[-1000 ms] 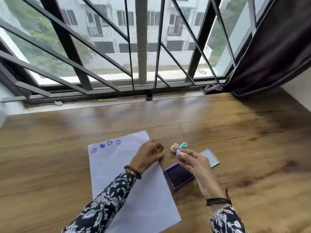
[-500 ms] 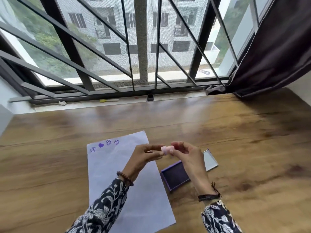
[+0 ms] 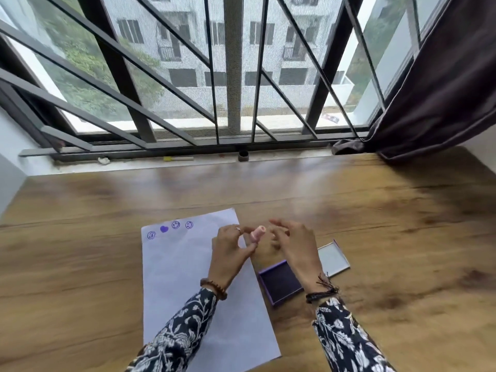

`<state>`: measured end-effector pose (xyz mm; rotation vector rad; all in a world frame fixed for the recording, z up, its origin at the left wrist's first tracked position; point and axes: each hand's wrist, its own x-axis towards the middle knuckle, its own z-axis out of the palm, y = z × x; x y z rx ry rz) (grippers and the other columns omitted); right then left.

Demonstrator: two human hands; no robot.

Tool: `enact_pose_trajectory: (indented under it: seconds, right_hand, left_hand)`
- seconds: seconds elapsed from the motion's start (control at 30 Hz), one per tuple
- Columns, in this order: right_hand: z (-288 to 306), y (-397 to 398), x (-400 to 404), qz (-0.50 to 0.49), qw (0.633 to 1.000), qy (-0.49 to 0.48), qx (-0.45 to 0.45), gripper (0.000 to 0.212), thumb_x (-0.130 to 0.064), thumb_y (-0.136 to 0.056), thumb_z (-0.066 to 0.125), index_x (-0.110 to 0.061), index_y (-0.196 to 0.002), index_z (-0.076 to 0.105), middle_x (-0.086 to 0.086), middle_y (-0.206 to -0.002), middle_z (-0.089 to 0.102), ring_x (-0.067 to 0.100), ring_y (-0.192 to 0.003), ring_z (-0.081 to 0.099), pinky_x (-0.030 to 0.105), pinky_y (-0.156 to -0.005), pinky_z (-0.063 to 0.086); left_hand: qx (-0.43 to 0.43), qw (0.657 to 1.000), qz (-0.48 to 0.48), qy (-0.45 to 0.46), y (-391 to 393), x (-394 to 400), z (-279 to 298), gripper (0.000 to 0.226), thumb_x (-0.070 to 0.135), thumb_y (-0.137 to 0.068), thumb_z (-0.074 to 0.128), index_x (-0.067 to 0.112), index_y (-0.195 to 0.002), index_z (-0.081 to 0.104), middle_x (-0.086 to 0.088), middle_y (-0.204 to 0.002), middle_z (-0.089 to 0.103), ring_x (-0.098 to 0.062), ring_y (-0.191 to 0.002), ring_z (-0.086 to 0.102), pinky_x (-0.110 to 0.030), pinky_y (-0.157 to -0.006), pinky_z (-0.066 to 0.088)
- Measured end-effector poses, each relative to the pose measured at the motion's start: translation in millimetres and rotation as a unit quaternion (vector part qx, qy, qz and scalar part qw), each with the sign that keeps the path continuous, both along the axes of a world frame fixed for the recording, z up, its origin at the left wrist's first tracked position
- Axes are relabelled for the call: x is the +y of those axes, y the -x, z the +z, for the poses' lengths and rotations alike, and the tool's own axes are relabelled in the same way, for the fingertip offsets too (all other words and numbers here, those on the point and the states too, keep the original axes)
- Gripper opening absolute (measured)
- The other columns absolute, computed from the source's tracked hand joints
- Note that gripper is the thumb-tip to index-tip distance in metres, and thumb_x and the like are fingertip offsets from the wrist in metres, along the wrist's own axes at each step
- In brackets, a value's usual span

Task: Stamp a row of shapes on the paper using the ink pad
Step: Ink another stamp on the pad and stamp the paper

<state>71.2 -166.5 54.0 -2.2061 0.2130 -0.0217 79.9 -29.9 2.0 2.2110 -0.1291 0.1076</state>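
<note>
A white sheet of paper lies on the wooden table, with several purple stamped shapes in a row along its top edge. My left hand pinches a small pink stamp between thumb and fingers, just right of the paper's top corner. My right hand hovers close beside the stamp with its fingers spread, holding nothing. The open purple ink pad sits below my right hand, and its lid lies to the right, partly hidden by my wrist.
A windowsill runs along the table's far edge with a small dark cap and a yellow-tipped pen. Window bars stand behind it. A dark curtain hangs at the right.
The pink stamp passed from my right hand to my left. My right hand let go and opened its fingers. The two stamps seen standing near the pad a second ago are now hidden.
</note>
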Motion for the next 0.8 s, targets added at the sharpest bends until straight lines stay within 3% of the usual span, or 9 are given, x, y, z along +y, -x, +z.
enact_pose_trajectory:
  seconds: [0.1,0.23,0.3,0.37,0.47,0.63,0.8]
  right_hand:
    - [-4.1,1.7,-2.3,0.029,0.980,0.195,0.013,0.032,-0.010,-0.091,0.046,-0.019,-0.118,0.061,0.010,-0.110,0.069,0.025,-0.098,0.064,0.027,-0.075,0.046]
    - [-14.0,7.9,3.1,0.072,0.961,0.268,0.019,0.026,-0.012,-0.093,0.044,-0.016,-0.112,0.060,0.009,-0.108,0.066,0.026,-0.096,0.062,0.032,-0.073,0.047]
    - [-15.8,10.3,-1.3,0.050,0.978,0.204,-0.003,0.017,-0.016,-0.091,0.051,-0.016,-0.103,0.063,0.005,-0.099,0.068,0.022,-0.087,0.064,0.031,-0.070,0.048]
    - [-15.8,14.3,-8.8,-0.003,1.000,0.009,0.000,0.013,-0.018,-0.084,0.064,-0.016,-0.095,0.069,0.002,-0.090,0.072,0.017,-0.081,0.067,0.030,-0.069,0.056]
    - [-9.1,24.6,-14.8,-0.031,0.969,-0.242,0.036,0.014,-0.009,-0.080,0.068,-0.012,-0.094,0.070,0.010,-0.093,0.072,0.014,-0.084,0.069,0.020,-0.066,0.057]
    - [-6.3,38.0,-15.7,-0.008,0.947,-0.319,0.035,0.015,-0.007,-0.085,0.061,-0.011,-0.096,0.069,0.009,-0.095,0.072,0.011,-0.085,0.067,0.019,-0.072,0.056]
    - [-7.2,42.4,-19.4,-0.001,0.943,-0.333,0.032,0.015,-0.010,-0.086,0.060,-0.009,-0.099,0.069,0.008,-0.094,0.072,0.013,-0.086,0.066,0.020,-0.074,0.056]
  left_hand:
    - [0.057,0.994,0.071,-0.055,-0.5,-10.6,-7.9,0.018,0.028,-0.076,0.069,0.023,-0.093,0.065,0.002,-0.100,0.065,-0.018,-0.109,0.043,-0.029,-0.074,0.018]
    - [0.087,0.991,0.066,-0.084,-0.3,-17.3,-11.3,0.034,0.029,-0.075,0.070,0.024,-0.107,0.058,0.002,-0.114,0.055,-0.020,-0.113,0.036,-0.031,-0.079,0.019]
    - [0.060,0.992,0.092,-0.062,4.8,-15.8,-7.3,0.043,0.031,-0.075,0.071,0.027,-0.115,0.054,0.009,-0.112,0.049,-0.014,-0.110,0.035,-0.031,-0.081,0.021]
    - [0.016,0.995,0.099,0.023,13.6,-12.8,2.7,0.031,0.030,-0.079,0.069,0.027,-0.109,0.058,0.015,-0.104,0.051,-0.009,-0.101,0.043,-0.027,-0.079,0.030]
    - [0.084,0.970,0.063,0.219,26.4,-9.8,17.9,0.011,0.021,-0.083,0.065,0.021,-0.094,0.068,0.003,-0.093,0.070,-0.010,-0.084,0.064,-0.012,-0.069,0.047]
    - [0.205,0.897,0.012,0.392,36.7,-12.4,34.5,0.014,0.011,-0.081,0.065,0.022,-0.086,0.073,-0.017,-0.095,0.072,-0.020,-0.083,0.071,-0.021,-0.067,0.056]
    - [0.221,0.877,-0.010,0.427,38.6,-11.2,44.4,0.013,0.010,-0.076,0.069,0.020,-0.082,0.074,-0.014,-0.095,0.071,-0.019,-0.082,0.069,-0.017,-0.064,0.055]
